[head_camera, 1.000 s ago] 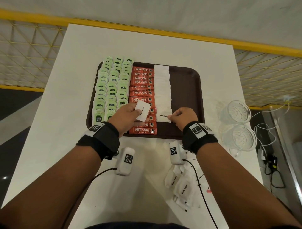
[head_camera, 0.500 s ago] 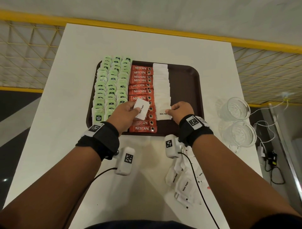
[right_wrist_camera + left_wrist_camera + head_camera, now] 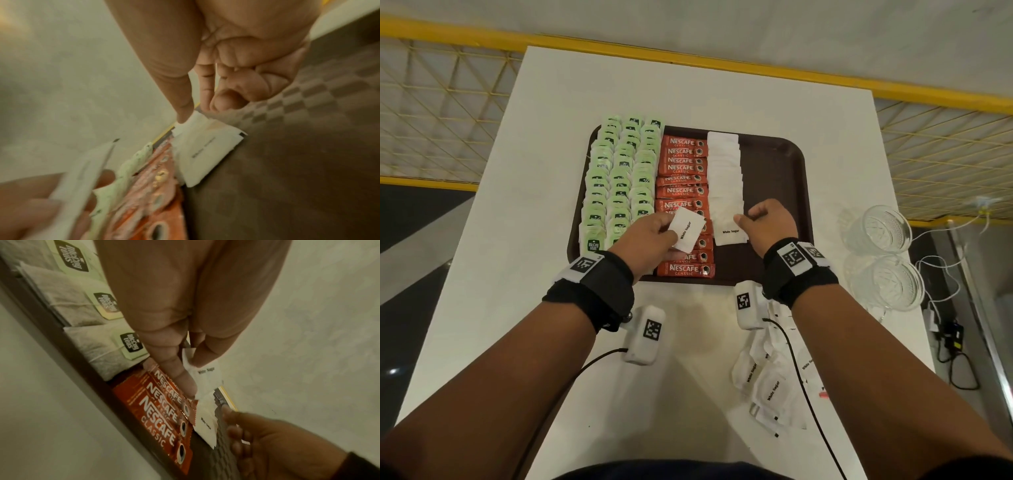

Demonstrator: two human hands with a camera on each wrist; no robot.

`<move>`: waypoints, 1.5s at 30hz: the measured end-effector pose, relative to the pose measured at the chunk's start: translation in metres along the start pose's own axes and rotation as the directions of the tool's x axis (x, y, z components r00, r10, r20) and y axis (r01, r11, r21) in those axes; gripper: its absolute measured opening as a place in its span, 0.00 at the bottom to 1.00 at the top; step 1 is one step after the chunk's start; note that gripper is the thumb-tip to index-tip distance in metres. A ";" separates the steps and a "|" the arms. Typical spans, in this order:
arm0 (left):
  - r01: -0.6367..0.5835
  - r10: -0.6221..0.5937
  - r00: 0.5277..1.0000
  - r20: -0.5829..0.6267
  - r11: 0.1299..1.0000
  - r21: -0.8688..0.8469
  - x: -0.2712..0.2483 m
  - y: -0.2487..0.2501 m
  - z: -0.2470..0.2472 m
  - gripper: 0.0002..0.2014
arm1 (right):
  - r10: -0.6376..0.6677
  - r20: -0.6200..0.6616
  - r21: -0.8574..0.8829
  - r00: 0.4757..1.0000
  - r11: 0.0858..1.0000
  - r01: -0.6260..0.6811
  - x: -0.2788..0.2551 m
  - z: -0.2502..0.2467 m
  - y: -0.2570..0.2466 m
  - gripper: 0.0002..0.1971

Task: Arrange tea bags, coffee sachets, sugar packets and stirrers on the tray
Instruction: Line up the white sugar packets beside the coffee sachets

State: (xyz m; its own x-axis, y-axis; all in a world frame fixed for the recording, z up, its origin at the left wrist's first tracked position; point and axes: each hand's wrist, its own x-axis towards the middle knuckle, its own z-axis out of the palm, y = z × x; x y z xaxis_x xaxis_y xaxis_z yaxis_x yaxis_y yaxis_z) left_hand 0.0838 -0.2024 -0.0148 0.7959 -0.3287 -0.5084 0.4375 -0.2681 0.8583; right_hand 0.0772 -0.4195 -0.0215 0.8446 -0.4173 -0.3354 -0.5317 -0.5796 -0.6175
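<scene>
sugar packets (image 3: 724, 178), small white paper squares, lie in an overlapping column on a dark brown rectangular plastic tray (image 3: 774, 171) in the head view, just right of a column of red nescafe coffee sachets (image 3: 683, 178) and three columns of pale green tea bags (image 3: 619, 178). the tray sits on a white surface (image 3: 544, 171). the left hand (image 3: 650, 236) hovers over the near end of the coffee column, pinching one white sugar packet printed "white sugar" (image 3: 687, 230) between thumb and fingers. the right hand (image 3: 767, 222) has its fingers curled, its thumb and fingertip at the right edge of the nearest sugar packet in the column (image 3: 730, 229). a loose heap of more sugar packets (image 3: 767, 380) lies on the surface near the person, below the right wrist. two clear glass bowls (image 3: 887, 253) stand to the right of the tray.

left wrist view: thumb and forefinger nip the held packet (image 3: 207, 376) by its upper corner, above the coffee sachets (image 3: 160, 410) and beside the tea bags (image 3: 98, 344). the right hand (image 3: 267, 443) shows at lower right.

right wrist view, blurred: thumb and forefinger pinch a corner of the flat packet (image 3: 205, 151) on the tray's chequered floor (image 3: 298, 146).
</scene>
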 end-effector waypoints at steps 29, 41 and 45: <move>-0.190 0.242 0.969 -0.059 0.871 0.453 -0.025 0.012 0.036 0.06 | 0.107 0.196 -0.038 0.975 0.994 -0.101 -0.021 -0.017 0.020 0.15; -0.158 0.010 0.979 0.202 0.660 0.734 -0.079 -0.003 0.119 0.11 | -0.104 0.283 -0.162 0.954 0.975 0.154 -0.119 -0.093 0.099 0.13; -0.116 -0.132 0.971 0.202 0.480 0.870 -0.095 -0.015 0.142 0.18 | -0.055 0.429 -0.334 0.902 0.918 0.215 -0.152 -0.084 0.127 0.16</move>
State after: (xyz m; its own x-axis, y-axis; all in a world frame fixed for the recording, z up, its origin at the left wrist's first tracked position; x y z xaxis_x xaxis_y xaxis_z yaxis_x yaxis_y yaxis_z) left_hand -0.0574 -0.2958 0.0106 0.6304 -0.4667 -0.6203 -0.2464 -0.8780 0.4103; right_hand -0.1235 -0.4886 0.0110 0.8178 -0.0444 -0.5738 -0.3278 -0.8554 -0.4011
